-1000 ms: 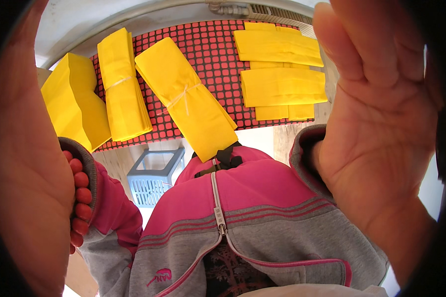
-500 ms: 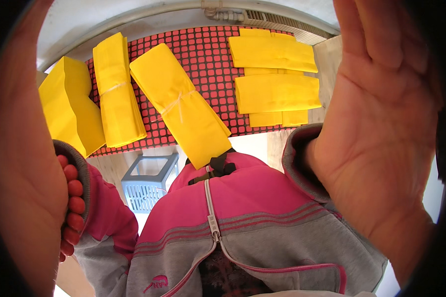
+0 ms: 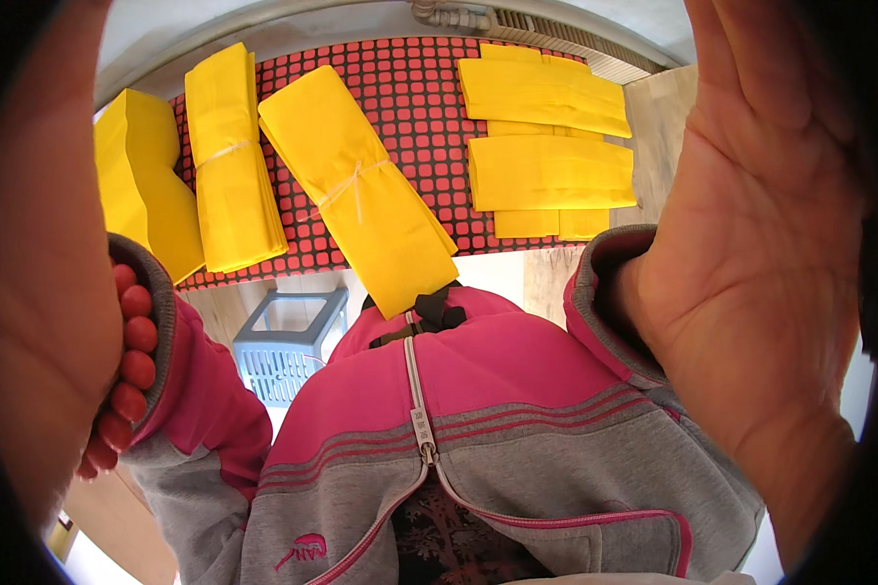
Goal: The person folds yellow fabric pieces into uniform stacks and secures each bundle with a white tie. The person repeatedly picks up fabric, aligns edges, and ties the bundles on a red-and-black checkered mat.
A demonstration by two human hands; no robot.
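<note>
My left hand (image 3: 39,253) is raised close at the left rim, its wrist circled by a red bead bracelet (image 3: 139,334); its fingers are lost in shadow and cannot be told apart. Opposite it, my right hand (image 3: 751,224) shows its palm, fingers stretched upward, tips cut off by the picture's edge. Nothing shows in that palm. Beyond both hands lie yellow folded cloth bundles: one tied with string (image 3: 346,185) in the middle, a second tied bundle (image 3: 232,161) to its left, and a loosely folded yellow piece (image 3: 146,185) at far left.
Two crosswise yellow stacks (image 3: 551,175) lie on the right of the table, on a red-and-black checked cover (image 3: 415,127). Below the table's near edge stands a blue-grey plastic basket-like stool (image 3: 288,341). A pipe and radiator (image 3: 556,39) run along the wall behind.
The table and bundles sit slightly higher in view. Both hands stay raised at the sides, with the right one shifted slightly outward.
</note>
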